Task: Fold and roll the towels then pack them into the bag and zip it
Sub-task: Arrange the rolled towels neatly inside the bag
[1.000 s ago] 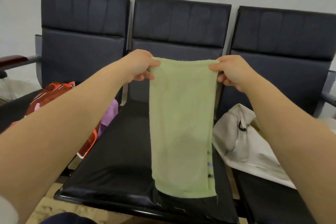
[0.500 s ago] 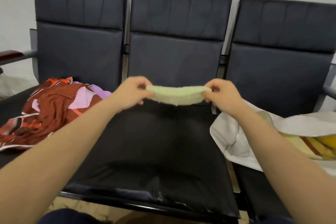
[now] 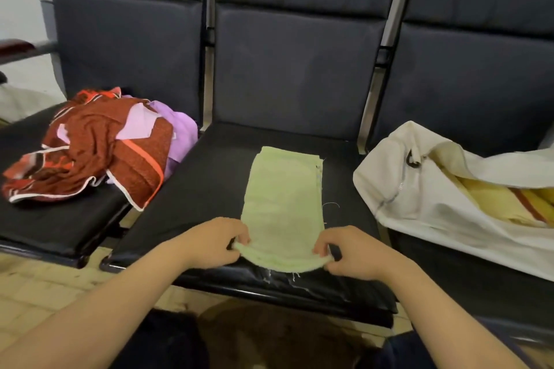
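Dark padded seats, joined in a row against a pale wall, fill the view, and the work sits at the front of the middle seat (image 3: 204, 189). The left hand (image 3: 215, 241) and right hand (image 3: 353, 252) each pinch a near corner of the green towel (image 3: 283, 204). Their fingers curl over its edge, which is lifted off the cushion and bowed toward the person, probably the first turn of a roll.

The towel lies folded into a long narrow strip running away toward the backrest. It looks light, soft and limp. It sags between the two hands and will not keep a shape by itself, so the roll needs even tension from both corners. Loose threads trail from its right edge and could snag. The seat looks slick, so the strip may slide as it is rolled.

On the right seat the white bag (image 3: 419, 207) lies open with a yellow striped cloth (image 3: 491, 198) inside. On the left seat is a heap of red patterned and lilac cloths (image 3: 99, 147).

A second ago the towel hung down from its top corners. Half a second ago it was held level in the air. Now it lies flat on the seat, with the hands low at its near end.
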The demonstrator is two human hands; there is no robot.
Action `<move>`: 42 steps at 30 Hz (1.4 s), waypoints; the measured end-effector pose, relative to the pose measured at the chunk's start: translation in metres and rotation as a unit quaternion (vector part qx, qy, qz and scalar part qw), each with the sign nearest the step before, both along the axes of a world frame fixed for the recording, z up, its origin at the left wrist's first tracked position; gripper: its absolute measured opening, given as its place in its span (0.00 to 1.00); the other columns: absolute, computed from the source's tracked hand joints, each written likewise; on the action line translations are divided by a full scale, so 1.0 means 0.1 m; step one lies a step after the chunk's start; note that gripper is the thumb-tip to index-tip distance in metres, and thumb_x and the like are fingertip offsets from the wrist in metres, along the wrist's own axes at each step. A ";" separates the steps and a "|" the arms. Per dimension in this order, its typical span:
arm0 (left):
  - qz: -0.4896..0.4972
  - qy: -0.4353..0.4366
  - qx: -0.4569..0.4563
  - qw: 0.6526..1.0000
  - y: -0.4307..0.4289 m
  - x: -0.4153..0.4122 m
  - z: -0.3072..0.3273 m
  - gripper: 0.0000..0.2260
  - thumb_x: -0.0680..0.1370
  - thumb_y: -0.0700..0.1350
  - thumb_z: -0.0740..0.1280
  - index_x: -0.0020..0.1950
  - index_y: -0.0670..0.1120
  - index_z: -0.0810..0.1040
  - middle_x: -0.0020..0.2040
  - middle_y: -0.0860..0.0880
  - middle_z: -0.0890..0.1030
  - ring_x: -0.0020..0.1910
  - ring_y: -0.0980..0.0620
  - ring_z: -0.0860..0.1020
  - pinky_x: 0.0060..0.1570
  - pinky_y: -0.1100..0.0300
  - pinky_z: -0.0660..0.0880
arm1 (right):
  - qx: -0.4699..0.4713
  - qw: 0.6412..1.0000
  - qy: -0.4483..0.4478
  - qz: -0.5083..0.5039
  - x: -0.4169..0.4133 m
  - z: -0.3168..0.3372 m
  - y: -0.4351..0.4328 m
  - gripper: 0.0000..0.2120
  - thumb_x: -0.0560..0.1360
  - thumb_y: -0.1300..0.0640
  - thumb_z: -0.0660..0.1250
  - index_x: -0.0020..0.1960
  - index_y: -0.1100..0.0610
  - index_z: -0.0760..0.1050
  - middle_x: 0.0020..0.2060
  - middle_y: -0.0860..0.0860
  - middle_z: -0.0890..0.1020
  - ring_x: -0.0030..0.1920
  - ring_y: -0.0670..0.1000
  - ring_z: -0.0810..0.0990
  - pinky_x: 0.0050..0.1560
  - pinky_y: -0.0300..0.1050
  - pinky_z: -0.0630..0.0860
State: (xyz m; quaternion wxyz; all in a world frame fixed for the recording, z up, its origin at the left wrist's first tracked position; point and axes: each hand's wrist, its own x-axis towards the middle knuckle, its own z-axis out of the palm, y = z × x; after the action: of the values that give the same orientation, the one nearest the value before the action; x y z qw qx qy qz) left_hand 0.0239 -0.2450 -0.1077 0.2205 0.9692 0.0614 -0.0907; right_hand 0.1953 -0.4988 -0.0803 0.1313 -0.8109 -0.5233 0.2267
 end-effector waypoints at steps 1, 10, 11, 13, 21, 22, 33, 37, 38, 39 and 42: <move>0.016 -0.004 -0.020 1.000 0.00 0.00 -0.01 0.06 0.72 0.53 0.62 0.46 0.63 0.70 0.48 0.59 0.79 0.47 0.57 0.77 0.51 0.55 0.75 | 0.001 1.000 0.019 -0.008 0.02 -0.02 0.00 0.06 0.71 0.58 0.68 0.48 0.51 0.77 0.49 0.45 0.80 0.48 0.47 0.79 0.53 0.45 0.76; 0.192 -0.098 -0.147 0.965 0.07 0.27 0.03 0.07 0.78 0.45 0.65 0.40 0.48 0.73 0.35 0.52 0.76 0.35 0.55 0.74 0.39 0.60 0.70 | 0.097 0.966 0.162 -0.176 0.15 -0.11 0.18 0.04 0.78 0.58 0.64 0.45 0.53 0.72 0.34 0.54 0.76 0.34 0.49 0.76 0.34 0.40 0.76; 0.202 -0.090 -0.143 0.965 0.08 0.29 0.01 0.07 0.78 0.46 0.66 0.41 0.48 0.73 0.34 0.52 0.77 0.34 0.55 0.75 0.38 0.59 0.71 | 0.084 0.968 0.148 -0.187 0.16 -0.14 0.20 0.03 0.78 0.57 0.64 0.46 0.53 0.72 0.34 0.53 0.76 0.33 0.48 0.76 0.32 0.39 0.76; 0.194 -0.046 -0.083 0.976 0.09 0.34 -0.05 0.07 0.76 0.49 0.68 0.43 0.49 0.73 0.36 0.52 0.78 0.35 0.54 0.77 0.40 0.58 0.74 | 0.034 0.979 0.089 -0.179 0.16 -0.22 0.24 0.04 0.77 0.54 0.65 0.48 0.54 0.74 0.36 0.50 0.76 0.33 0.46 0.74 0.33 0.37 0.72; -0.001 -0.115 -0.081 0.990 0.16 0.31 -0.09 0.07 0.70 0.57 0.70 0.44 0.62 0.74 0.46 0.60 0.75 0.45 0.59 0.76 0.48 0.64 0.72 | 0.095 0.994 0.002 -0.050 0.18 -0.17 0.27 0.11 0.70 0.46 0.73 0.46 0.46 0.72 0.45 0.42 0.73 0.45 0.40 0.73 0.46 0.34 0.70; -0.024 -0.075 -0.092 0.993 0.16 0.29 -0.07 0.13 0.67 0.62 0.71 0.47 0.60 0.76 0.48 0.60 0.75 0.49 0.61 0.75 0.51 0.67 0.71 | 0.060 0.997 0.041 -0.027 0.16 -0.16 0.26 0.14 0.68 0.44 0.74 0.48 0.45 0.73 0.48 0.40 0.74 0.48 0.39 0.73 0.48 0.33 0.69; 0.087 -0.127 -0.125 0.980 0.20 0.31 -0.13 0.05 0.76 0.47 0.65 0.47 0.57 0.72 0.45 0.53 0.78 0.42 0.56 0.75 0.45 0.59 0.71 | 0.104 0.987 0.063 -0.105 0.18 -0.19 0.26 0.08 0.74 0.61 0.64 0.50 0.50 0.73 0.41 0.53 0.79 0.33 0.45 0.71 0.35 0.37 0.68; 0.160 -0.158 -0.229 0.947 0.15 0.29 -0.09 0.12 0.70 0.58 0.62 0.48 0.54 0.74 0.44 0.48 0.79 0.42 0.49 0.75 0.45 0.54 0.71 | 0.116 0.974 0.134 -0.143 0.20 -0.18 0.27 0.04 0.76 0.59 0.64 0.46 0.50 0.72 0.41 0.58 0.78 0.36 0.47 0.73 0.37 0.41 0.70; 0.173 -0.157 -0.229 0.945 0.15 0.30 -0.10 0.11 0.71 0.58 0.64 0.48 0.53 0.74 0.43 0.47 0.79 0.40 0.51 0.74 0.43 0.55 0.71 | 0.114 0.968 0.161 -0.156 0.20 -0.19 0.28 0.03 0.76 0.60 0.64 0.46 0.53 0.73 0.41 0.57 0.78 0.37 0.48 0.74 0.38 0.43 0.73; 0.188 -0.152 -0.219 0.945 0.15 0.31 -0.14 0.10 0.73 0.56 0.67 0.48 0.52 0.74 0.42 0.46 0.79 0.38 0.52 0.73 0.42 0.56 0.70 | 0.109 0.963 0.183 -0.167 0.20 -0.22 0.29 0.02 0.77 0.60 0.63 0.46 0.55 0.74 0.42 0.56 0.78 0.38 0.50 0.77 0.38 0.45 0.77; 0.262 -0.122 -0.170 0.942 0.08 0.36 -0.24 0.11 0.74 0.50 0.72 0.48 0.47 0.73 0.38 0.48 0.75 0.35 0.54 0.71 0.36 0.62 0.67 | 0.089 0.961 0.171 -0.200 0.19 -0.31 0.31 0.03 0.77 0.57 0.66 0.50 0.55 0.76 0.45 0.57 0.80 0.40 0.56 0.81 0.40 0.50 0.82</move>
State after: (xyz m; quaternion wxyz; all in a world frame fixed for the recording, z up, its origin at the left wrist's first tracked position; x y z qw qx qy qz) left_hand 0.0596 -0.2366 -0.1317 0.4040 0.8704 0.2696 0.0801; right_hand 0.2141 -0.4679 -0.1115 0.3330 -0.8332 -0.3380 0.2841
